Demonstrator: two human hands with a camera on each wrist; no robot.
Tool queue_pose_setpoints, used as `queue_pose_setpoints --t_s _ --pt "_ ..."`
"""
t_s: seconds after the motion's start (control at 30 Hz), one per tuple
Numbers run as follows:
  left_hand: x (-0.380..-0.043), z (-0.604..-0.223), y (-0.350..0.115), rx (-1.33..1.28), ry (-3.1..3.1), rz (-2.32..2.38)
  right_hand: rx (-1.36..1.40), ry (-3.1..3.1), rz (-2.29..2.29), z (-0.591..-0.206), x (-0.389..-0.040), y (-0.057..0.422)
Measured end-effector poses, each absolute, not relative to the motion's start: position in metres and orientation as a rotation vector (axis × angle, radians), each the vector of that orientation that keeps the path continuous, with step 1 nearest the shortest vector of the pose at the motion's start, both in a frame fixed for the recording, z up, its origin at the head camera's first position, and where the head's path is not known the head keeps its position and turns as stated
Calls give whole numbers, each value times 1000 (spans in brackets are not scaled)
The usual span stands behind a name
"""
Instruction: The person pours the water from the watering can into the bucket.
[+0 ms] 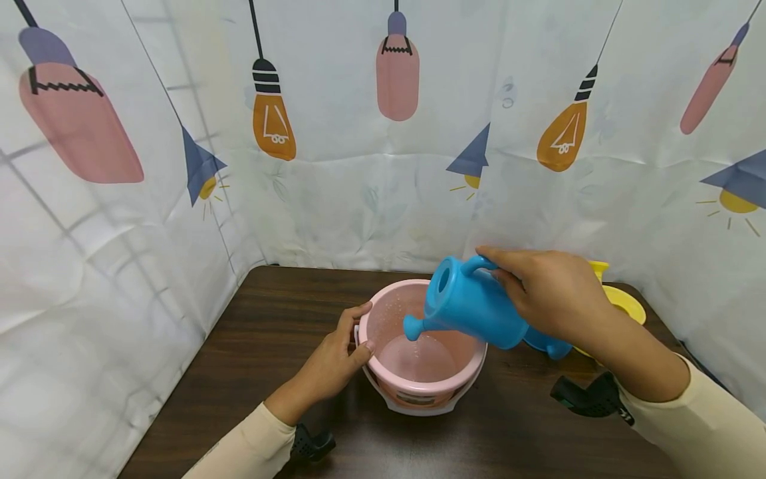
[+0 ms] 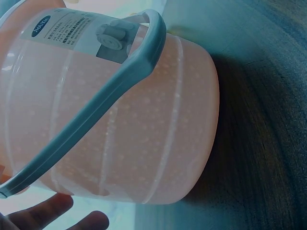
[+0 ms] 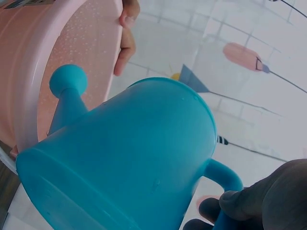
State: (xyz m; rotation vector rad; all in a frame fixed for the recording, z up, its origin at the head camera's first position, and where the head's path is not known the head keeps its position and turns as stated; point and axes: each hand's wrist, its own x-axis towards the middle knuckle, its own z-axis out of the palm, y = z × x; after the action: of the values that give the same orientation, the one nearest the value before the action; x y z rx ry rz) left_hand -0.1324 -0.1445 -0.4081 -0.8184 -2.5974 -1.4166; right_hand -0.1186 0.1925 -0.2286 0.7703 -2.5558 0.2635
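Observation:
A pink bucket (image 1: 426, 386) stands on the table, droplets on its inner wall. My left hand (image 1: 335, 359) holds its rim at the left, thumb toward the front side. The bucket's pale carrying handle (image 2: 103, 108) hangs down against the outside in the left wrist view. By its loop handle, my right hand (image 1: 550, 289) grips a blue watering can (image 1: 475, 309), held tilted over the bucket's right side. The can's round spout head (image 3: 68, 80) lies inside the bucket's opening in the right wrist view. Whether water is flowing cannot be made out.
Behind my right forearm are a yellow object (image 1: 625, 303) and another blue object (image 1: 546, 341), both partly hidden. The dark wooden table (image 1: 293, 309) is bounded by a white patterned curtain (image 1: 353, 199) at the back and sides.

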Motion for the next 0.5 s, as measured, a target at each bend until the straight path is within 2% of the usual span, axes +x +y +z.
queue_pose_setpoints --t_s 0.5 --pt "-133 -410 -145 -813 -2594 -1401 776 -2558 249 -228 -118 189"
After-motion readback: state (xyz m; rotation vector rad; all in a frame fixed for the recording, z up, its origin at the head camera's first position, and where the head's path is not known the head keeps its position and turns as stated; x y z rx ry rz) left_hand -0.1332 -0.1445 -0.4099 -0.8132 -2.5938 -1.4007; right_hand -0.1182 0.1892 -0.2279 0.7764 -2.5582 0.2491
